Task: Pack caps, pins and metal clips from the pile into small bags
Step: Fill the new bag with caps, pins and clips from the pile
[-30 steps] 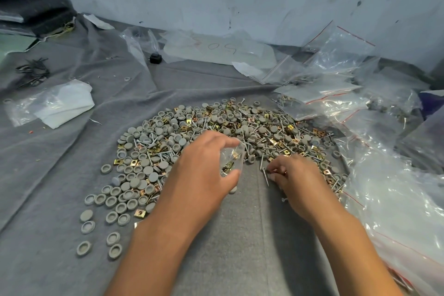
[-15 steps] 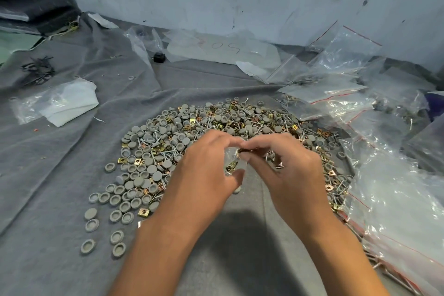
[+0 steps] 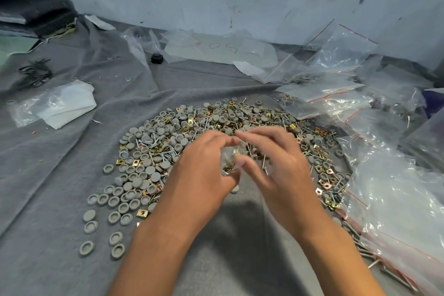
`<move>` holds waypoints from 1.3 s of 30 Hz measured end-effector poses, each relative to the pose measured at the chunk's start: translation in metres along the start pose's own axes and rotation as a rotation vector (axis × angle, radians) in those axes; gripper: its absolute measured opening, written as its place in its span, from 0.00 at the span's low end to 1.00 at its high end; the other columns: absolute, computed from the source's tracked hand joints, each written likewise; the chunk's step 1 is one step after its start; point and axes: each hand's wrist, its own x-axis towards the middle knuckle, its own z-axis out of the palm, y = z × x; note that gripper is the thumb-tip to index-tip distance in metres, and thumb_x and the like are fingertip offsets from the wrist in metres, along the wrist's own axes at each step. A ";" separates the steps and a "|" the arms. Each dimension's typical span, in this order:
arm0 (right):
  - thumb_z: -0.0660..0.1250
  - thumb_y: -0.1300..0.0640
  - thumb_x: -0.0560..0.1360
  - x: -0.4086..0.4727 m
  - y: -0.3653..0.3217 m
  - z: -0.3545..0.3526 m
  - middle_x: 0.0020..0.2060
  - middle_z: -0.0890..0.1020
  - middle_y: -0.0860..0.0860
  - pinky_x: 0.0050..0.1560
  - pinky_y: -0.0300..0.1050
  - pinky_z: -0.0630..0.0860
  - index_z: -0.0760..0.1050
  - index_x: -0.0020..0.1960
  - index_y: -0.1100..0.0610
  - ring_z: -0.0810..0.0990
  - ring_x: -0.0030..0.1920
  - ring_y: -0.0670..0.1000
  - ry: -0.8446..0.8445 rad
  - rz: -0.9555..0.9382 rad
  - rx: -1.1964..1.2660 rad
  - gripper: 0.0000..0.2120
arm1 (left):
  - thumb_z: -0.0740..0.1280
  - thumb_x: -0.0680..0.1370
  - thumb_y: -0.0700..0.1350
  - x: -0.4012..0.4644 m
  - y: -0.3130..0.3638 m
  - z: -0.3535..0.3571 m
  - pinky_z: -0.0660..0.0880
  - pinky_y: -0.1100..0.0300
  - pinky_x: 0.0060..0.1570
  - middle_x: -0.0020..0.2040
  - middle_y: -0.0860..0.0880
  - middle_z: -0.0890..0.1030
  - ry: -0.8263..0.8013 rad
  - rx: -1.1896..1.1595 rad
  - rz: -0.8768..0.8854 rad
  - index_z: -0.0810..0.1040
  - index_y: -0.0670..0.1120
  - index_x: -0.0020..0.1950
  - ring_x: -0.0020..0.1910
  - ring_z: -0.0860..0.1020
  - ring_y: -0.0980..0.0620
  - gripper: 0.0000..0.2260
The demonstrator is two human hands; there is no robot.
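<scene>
Hands met over the pile mid-cloth: the left hand gripped a small bag holding clips, while the right hand hovered beside it, fingers loosely spread, blurred.

The only writing I can make out is hand-drawn on a clear plastic sheet lying by the wall; seen upside down from my side, it looks like "50", with a faint reddish mark beside it that I can't read.

left hand curled, right hand fingertips meeting
</scene>
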 end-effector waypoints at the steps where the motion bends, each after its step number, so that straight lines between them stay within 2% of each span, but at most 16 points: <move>1: 0.68 0.49 0.79 0.002 0.006 -0.005 0.55 0.77 0.44 0.59 0.28 0.66 0.80 0.62 0.49 0.75 0.56 0.42 0.045 0.037 0.007 0.13 | 0.75 0.74 0.49 -0.001 0.000 0.000 0.73 0.65 0.50 0.57 0.65 0.74 0.004 -0.005 0.002 0.77 0.58 0.66 0.45 0.71 0.68 0.21; 3: 0.69 0.53 0.79 0.005 0.025 -0.018 0.49 0.78 0.41 0.53 0.27 0.67 0.80 0.55 0.46 0.76 0.49 0.39 0.135 0.168 -0.044 0.06 | 0.75 0.74 0.49 -0.002 -0.001 0.000 0.72 0.68 0.52 0.57 0.66 0.74 0.006 -0.011 0.004 0.77 0.59 0.66 0.46 0.70 0.73 0.21; 4: 0.70 0.54 0.79 0.006 0.036 -0.024 0.48 0.79 0.42 0.52 0.30 0.68 0.79 0.53 0.45 0.77 0.47 0.40 0.128 0.267 -0.086 0.05 | 0.75 0.74 0.48 -0.002 -0.001 0.000 0.73 0.68 0.52 0.57 0.66 0.74 0.006 -0.013 0.000 0.76 0.59 0.66 0.47 0.70 0.74 0.22; 6: 0.71 0.53 0.78 0.003 0.056 -0.025 0.50 0.82 0.45 0.51 0.41 0.71 0.81 0.53 0.47 0.78 0.48 0.47 0.008 0.449 -0.196 0.05 | 0.75 0.74 0.49 -0.002 -0.001 0.000 0.73 0.69 0.51 0.57 0.67 0.74 0.004 -0.007 -0.005 0.75 0.60 0.66 0.47 0.69 0.75 0.22; 8: 0.72 0.52 0.78 -0.001 0.067 -0.018 0.52 0.82 0.48 0.50 0.45 0.72 0.82 0.55 0.49 0.78 0.50 0.50 -0.137 0.524 -0.291 0.07 | 0.74 0.74 0.50 -0.002 0.000 0.000 0.74 0.69 0.51 0.57 0.67 0.73 0.000 0.000 -0.006 0.75 0.60 0.67 0.47 0.69 0.75 0.22; 11: 0.72 0.48 0.77 0.001 0.068 -0.009 0.48 0.78 0.47 0.48 0.48 0.73 0.82 0.56 0.46 0.76 0.51 0.51 -0.231 0.532 -0.380 0.09 | 0.74 0.74 0.50 -0.002 0.001 0.001 0.75 0.67 0.53 0.58 0.67 0.73 0.001 0.000 0.000 0.75 0.60 0.67 0.49 0.70 0.73 0.22; 14: 0.72 0.46 0.76 0.004 0.065 -0.006 0.51 0.79 0.46 0.50 0.51 0.76 0.80 0.56 0.43 0.75 0.56 0.54 -0.249 0.499 -0.492 0.09 | 0.74 0.74 0.50 -0.001 0.000 0.003 0.77 0.64 0.57 0.58 0.67 0.74 0.003 0.010 0.004 0.75 0.59 0.67 0.50 0.71 0.72 0.22; 17: 0.72 0.49 0.76 0.001 0.063 -0.002 0.53 0.81 0.46 0.46 0.49 0.74 0.79 0.56 0.45 0.75 0.56 0.54 -0.241 0.464 -0.492 0.09 | 0.73 0.74 0.51 -0.001 0.000 0.006 0.77 0.63 0.56 0.58 0.66 0.74 -0.005 0.018 0.001 0.75 0.59 0.67 0.48 0.70 0.74 0.22; 21: 0.72 0.48 0.76 0.004 0.058 0.002 0.53 0.81 0.47 0.45 0.49 0.73 0.75 0.59 0.49 0.76 0.56 0.54 -0.225 0.480 -0.469 0.14 | 0.71 0.75 0.52 -0.001 0.004 0.005 0.78 0.61 0.56 0.59 0.65 0.74 -0.026 0.010 -0.005 0.76 0.58 0.67 0.48 0.72 0.69 0.21; 24: 0.73 0.46 0.74 0.002 0.061 0.003 0.51 0.80 0.50 0.42 0.49 0.72 0.74 0.55 0.48 0.75 0.53 0.56 -0.220 0.465 -0.517 0.13 | 0.73 0.75 0.49 -0.002 0.008 0.004 0.78 0.59 0.57 0.60 0.62 0.75 -0.041 0.001 -0.021 0.76 0.56 0.68 0.47 0.72 0.63 0.21; 26: 0.72 0.40 0.72 -0.001 0.066 0.002 0.49 0.79 0.53 0.41 0.49 0.73 0.75 0.50 0.45 0.75 0.53 0.59 -0.187 0.459 -0.577 0.12 | 0.74 0.75 0.48 -0.003 0.011 0.002 0.78 0.58 0.57 0.61 0.60 0.75 -0.049 -0.015 -0.030 0.76 0.55 0.68 0.47 0.71 0.62 0.22; 28: 0.69 0.35 0.69 -0.004 0.074 0.007 0.47 0.78 0.55 0.43 0.54 0.79 0.78 0.48 0.45 0.76 0.52 0.62 -0.189 0.521 -0.627 0.16 | 0.75 0.75 0.46 -0.004 0.011 0.001 0.77 0.58 0.60 0.62 0.58 0.76 -0.061 -0.024 -0.031 0.76 0.54 0.68 0.52 0.74 0.62 0.23; 30: 0.67 0.33 0.68 -0.003 0.078 0.014 0.46 0.77 0.55 0.47 0.60 0.79 0.79 0.47 0.47 0.76 0.53 0.63 -0.250 0.555 -0.622 0.19 | 0.75 0.75 0.46 -0.004 0.008 0.002 0.75 0.60 0.63 0.63 0.58 0.76 -0.071 -0.017 -0.033 0.75 0.54 0.69 0.57 0.74 0.61 0.23; 32: 0.68 0.35 0.69 -0.002 0.079 0.017 0.47 0.77 0.55 0.49 0.60 0.78 0.81 0.46 0.47 0.75 0.54 0.63 -0.259 0.530 -0.608 0.17 | 0.74 0.75 0.47 -0.003 0.005 0.003 0.74 0.63 0.62 0.64 0.58 0.75 -0.082 -0.010 -0.039 0.75 0.54 0.69 0.57 0.74 0.62 0.23; 36: 0.66 0.43 0.78 -0.005 0.072 0.009 0.48 0.80 0.55 0.43 0.50 0.72 0.82 0.52 0.47 0.76 0.52 0.62 -0.187 0.447 -0.584 0.11 | 0.74 0.75 0.47 0.000 0.000 0.005 0.78 0.57 0.57 0.61 0.60 0.75 -0.087 -0.006 -0.026 0.76 0.55 0.68 0.45 0.70 0.61 0.22; 39: 0.62 0.50 0.82 -0.003 0.070 0.001 0.46 0.83 0.54 0.42 0.47 0.71 0.78 0.53 0.53 0.78 0.45 0.55 -0.107 0.394 -0.316 0.09 | 0.74 0.75 0.48 0.002 0.001 0.008 0.77 0.60 0.56 0.60 0.62 0.75 -0.081 0.014 -0.019 0.76 0.57 0.68 0.43 0.69 0.64 0.22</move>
